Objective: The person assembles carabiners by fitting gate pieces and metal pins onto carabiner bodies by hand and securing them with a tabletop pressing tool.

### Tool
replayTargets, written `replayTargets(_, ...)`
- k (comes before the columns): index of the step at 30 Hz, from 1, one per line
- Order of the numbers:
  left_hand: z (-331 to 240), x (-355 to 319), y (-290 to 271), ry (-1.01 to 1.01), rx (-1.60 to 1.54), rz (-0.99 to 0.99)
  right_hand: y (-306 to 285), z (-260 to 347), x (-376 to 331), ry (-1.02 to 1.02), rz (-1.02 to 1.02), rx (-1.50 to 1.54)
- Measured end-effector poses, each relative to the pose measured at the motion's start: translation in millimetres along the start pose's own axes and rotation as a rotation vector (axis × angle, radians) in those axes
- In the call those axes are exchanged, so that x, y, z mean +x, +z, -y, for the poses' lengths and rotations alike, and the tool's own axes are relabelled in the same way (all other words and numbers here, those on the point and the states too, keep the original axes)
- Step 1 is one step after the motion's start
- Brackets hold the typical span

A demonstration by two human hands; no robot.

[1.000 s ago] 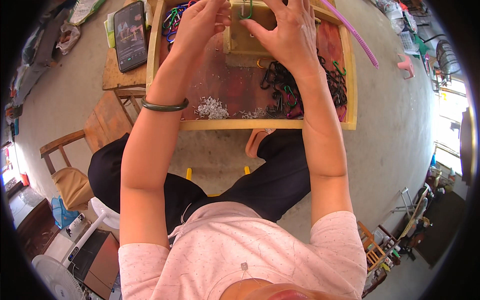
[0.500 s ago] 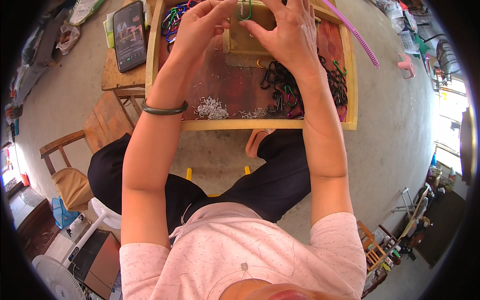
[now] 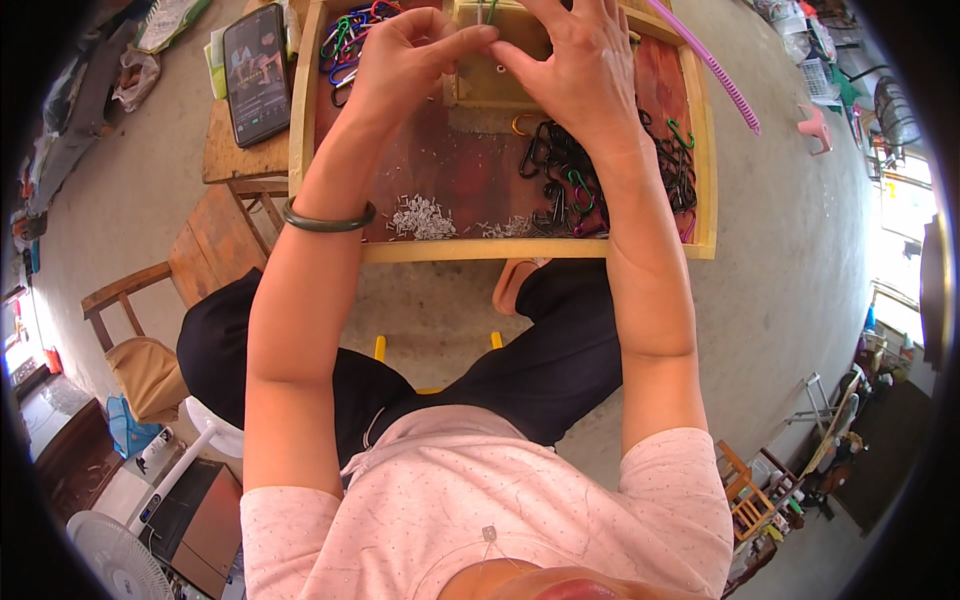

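So both hands are up at 12 o'clock, fingertips nearly meeting over a small wooden block that sits in a big wooden tray. Left hand has its fingers curled and pinched together at the tips, right hand is spread over the block with thumb and forefinger pinched toward the left one. They look like they're gripping something tiny between them, but it's too small to tell what. A bit of green wire pokes up at the top of the block, right by the fingertips.

Left wrist wears a dark green bangle, which hangs right over the tray's near rim.

Inside the tray: a pile of black clips with a few green ones mixed in at about 1 o'clock from centre, just under the right wrist. Coloured clips are bunched in the far left corner, around 11 o'clock. Small silvery bits lie scattered along the near edge, just beside the bangle.

Outside the tray, a phone lies on a little wooden table at 10 o'clock, touching nothing else. A pink coiled cord runs off the tray's far right corner at 1 o'clock. Wooden chair at 8 o'clock, fan down at 7.
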State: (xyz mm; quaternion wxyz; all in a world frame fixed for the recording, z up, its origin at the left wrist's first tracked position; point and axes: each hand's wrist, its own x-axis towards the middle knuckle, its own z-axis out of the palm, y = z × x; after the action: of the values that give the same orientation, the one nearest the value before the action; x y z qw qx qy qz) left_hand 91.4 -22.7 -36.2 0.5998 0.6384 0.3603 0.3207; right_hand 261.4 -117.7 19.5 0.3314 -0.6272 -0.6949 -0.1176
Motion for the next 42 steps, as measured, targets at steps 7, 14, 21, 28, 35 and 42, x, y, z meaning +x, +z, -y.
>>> replayTargets(7,-1,-1,10,0.054,0.201,-0.090,-9,1,-1,-0.006,0.042,0.011)
replayTargets(14,-8,-6,11,-0.130,0.196,-0.079,-12,2,3,-0.022,0.082,0.032)
replayTargets(21,-8,-6,16,-0.144,0.199,-0.090,-7,-6,11,0.128,-0.039,0.214)
replayTargets(28,-4,-5,15,-0.144,0.168,-0.094,-6,7,21,0.011,0.058,0.286)
replayTargets(35,3,-3,13,-0.017,0.188,-0.142,-5,9,19,0.002,0.037,0.273)
replayTargets(42,-31,-21,7,0.874,1.109,-0.378,0,5,15,-0.009,-0.005,0.238)
